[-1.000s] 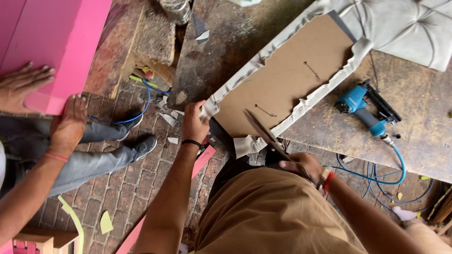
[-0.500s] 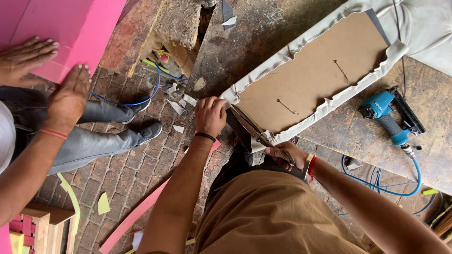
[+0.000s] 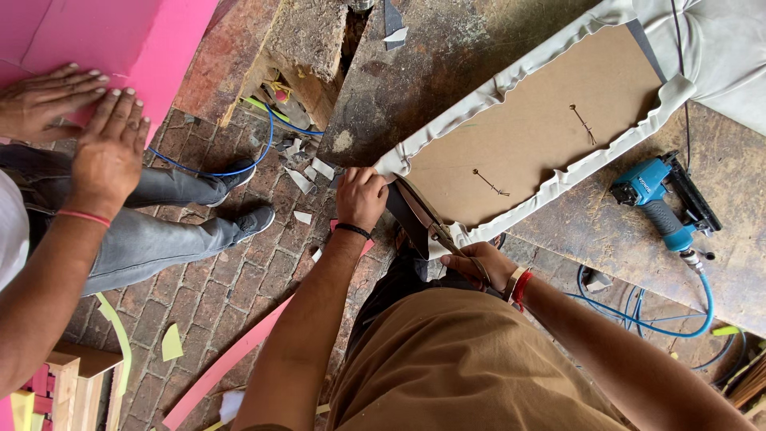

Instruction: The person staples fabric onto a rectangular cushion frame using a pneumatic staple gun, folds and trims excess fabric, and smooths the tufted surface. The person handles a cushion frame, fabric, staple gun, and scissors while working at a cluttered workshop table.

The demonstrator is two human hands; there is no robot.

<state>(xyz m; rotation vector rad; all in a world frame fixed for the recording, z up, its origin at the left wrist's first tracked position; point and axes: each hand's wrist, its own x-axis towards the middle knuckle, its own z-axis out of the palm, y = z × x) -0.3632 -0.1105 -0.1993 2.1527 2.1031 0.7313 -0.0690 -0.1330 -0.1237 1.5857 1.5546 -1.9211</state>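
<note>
Trimming loose white cloth [image 3: 399, 164] at mid-frame: left hand [image 3: 361, 195] pinching it, right hand [image 3: 479, 263] gripping long metal scissors [image 3: 427, 214], next snip close along brown board [image 3: 535, 136].

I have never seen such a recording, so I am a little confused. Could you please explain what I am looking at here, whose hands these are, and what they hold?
The picture comes from a camera worn on a person's head, looking down, so the brown shirt and both arms at the bottom belong to the wearer. The left hand grips the corner of a board wrapped at its edges in pale fabric, lying on a worn table. The right hand holds large scissors, with the blades at that fabric corner. A blue staple gun with a blue hose lies beside the board. At the left, a second person's hands press flat on a pink sheet. Below is a brick floor with scraps.
</note>
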